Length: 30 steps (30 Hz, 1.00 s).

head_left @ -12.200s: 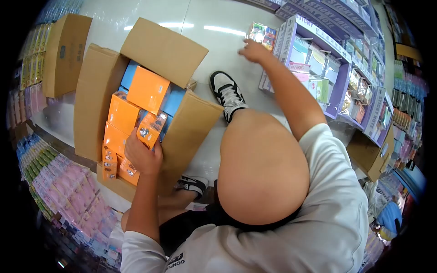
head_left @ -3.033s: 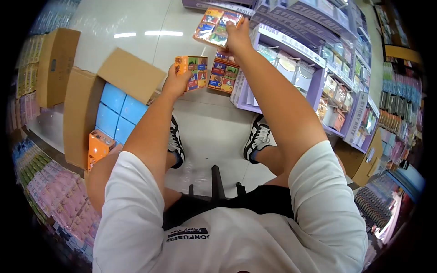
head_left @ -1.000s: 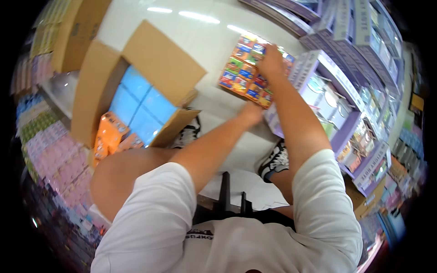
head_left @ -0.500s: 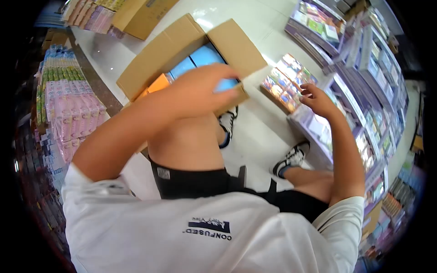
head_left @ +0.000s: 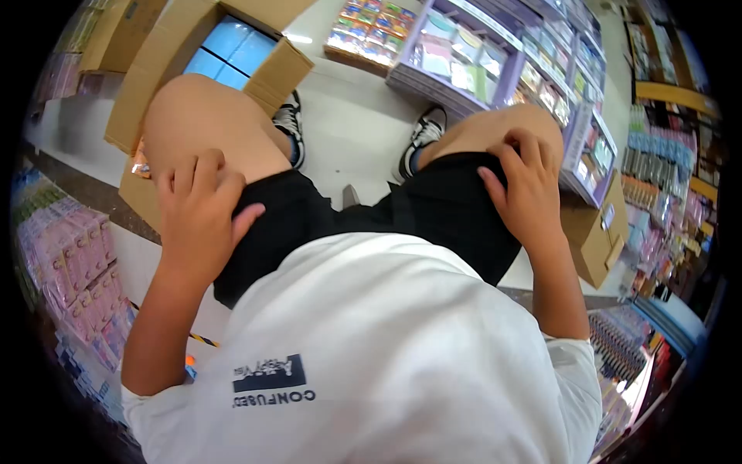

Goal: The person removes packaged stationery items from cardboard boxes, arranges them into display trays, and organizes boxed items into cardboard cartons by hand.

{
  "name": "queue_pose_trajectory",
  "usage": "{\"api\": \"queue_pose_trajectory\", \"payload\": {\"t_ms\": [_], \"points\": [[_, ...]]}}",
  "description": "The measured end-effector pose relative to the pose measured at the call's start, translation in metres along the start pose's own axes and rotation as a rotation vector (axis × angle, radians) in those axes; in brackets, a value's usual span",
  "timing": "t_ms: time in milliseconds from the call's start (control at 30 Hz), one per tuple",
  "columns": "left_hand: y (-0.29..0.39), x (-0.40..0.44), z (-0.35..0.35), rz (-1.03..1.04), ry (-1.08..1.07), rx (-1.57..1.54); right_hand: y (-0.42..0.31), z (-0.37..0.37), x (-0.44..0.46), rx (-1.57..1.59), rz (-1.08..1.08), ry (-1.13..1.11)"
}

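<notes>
My left hand [head_left: 198, 215] rests palm down on my left thigh, its thumb out over the hem of the black shorts [head_left: 278, 213]. The fingers are apart and a little bent, holding nothing. On the other thigh lies my right hand [head_left: 527, 185], also open and holding nothing, with its thumb against the shorts. Beyond my left knee stands an open cardboard box [head_left: 166, 46] with several blue boxes [head_left: 232, 48] inside. My knee hides part of it.
A purple display rack [head_left: 440, 91] with packaged goods stands ahead of my right knee. Beside it is a tray of colourful packs [head_left: 371, 31]. Pink packages [head_left: 69, 263] are stacked at the left. A closed carton [head_left: 595, 240] and stocked shelves [head_left: 657, 170] are at the right.
My left hand has left the open box and come back onto my left thigh. My right hand has drawn back from beside the colourful packs onto my right thigh. The view has shifted.
</notes>
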State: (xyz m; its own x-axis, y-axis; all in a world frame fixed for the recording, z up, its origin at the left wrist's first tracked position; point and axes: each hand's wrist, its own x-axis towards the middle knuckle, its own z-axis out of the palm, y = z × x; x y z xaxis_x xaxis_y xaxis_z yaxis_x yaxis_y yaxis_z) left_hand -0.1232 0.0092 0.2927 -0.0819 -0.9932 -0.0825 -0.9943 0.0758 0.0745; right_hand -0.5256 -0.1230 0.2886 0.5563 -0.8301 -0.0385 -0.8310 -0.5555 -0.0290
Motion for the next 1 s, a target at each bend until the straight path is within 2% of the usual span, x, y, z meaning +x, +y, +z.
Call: {"api": "queue_pose_trajectory", "payload": {"t_ms": [67, 167, 267, 367, 400, 500, 533, 567, 600, 700, 733, 767, 833, 900, 933, 967, 1000], "points": [[0.014, 0.013, 0.004, 0.033, -0.049, 0.12, -0.004, 0.003, -0.003, -0.077, 0.019, 0.035], [0.015, 0.04, 0.034, 0.147, -0.154, 0.228, 0.008, 0.054, 0.005, -0.195, 0.012, 0.017], [0.013, 0.074, 0.064, 0.165, -0.274, 0.211, 0.016, 0.092, 0.022, -0.329, -0.057, -0.217], [-0.002, 0.113, 0.095, 0.169, -0.347, 0.152, 0.024, 0.107, 0.029, -0.339, -0.127, -0.182], [-0.007, 0.122, 0.098, 0.175, -0.362, 0.136, 0.033, 0.114, 0.035, -0.168, -0.08, -0.169], [-0.012, 0.173, 0.064, 0.346, -0.321, 0.178, 0.023, 0.05, 0.096, -0.119, 0.072, -0.637], [-0.007, 0.181, 0.052, 0.207, -0.359, 0.196, 0.031, 0.038, 0.11, -0.083, 0.206, -0.616], [-0.016, 0.191, 0.05, 0.21, -0.304, 0.178, 0.06, 0.072, 0.12, 0.044, 0.201, -0.481], [-0.035, 0.207, 0.057, 0.205, -0.273, 0.159, 0.08, 0.078, 0.132, -0.083, 0.155, -0.32], [-0.051, 0.192, 0.057, 0.292, -0.279, 0.085, 0.089, 0.104, 0.16, -0.021, 0.049, -0.268], [-0.051, 0.196, 0.061, 0.338, -0.269, 0.065, 0.072, 0.104, 0.163, -0.009, 0.109, -0.343], [-0.044, 0.188, 0.062, 0.399, -0.25, 0.01, 0.056, 0.108, 0.159, -0.087, 0.045, -0.311], [-0.03, 0.174, 0.069, 0.433, -0.307, -0.026, 0.033, 0.11, 0.16, -0.079, -0.025, -0.406], [-0.026, 0.178, 0.055, 0.3, -0.265, -0.025, 0.038, 0.11, 0.169, -0.177, -0.049, -0.365], [-0.021, 0.152, 0.049, 0.221, -0.309, -0.052, 0.032, 0.113, 0.146, -0.198, -0.082, -0.407], [-0.019, 0.122, 0.048, 0.205, -0.407, -0.08, 0.022, 0.118, 0.119, -0.16, -0.113, -0.439], [-0.027, 0.131, 0.039, 0.213, -0.399, -0.059, 0.029, 0.112, 0.121, -0.167, -0.105, -0.368]]}}
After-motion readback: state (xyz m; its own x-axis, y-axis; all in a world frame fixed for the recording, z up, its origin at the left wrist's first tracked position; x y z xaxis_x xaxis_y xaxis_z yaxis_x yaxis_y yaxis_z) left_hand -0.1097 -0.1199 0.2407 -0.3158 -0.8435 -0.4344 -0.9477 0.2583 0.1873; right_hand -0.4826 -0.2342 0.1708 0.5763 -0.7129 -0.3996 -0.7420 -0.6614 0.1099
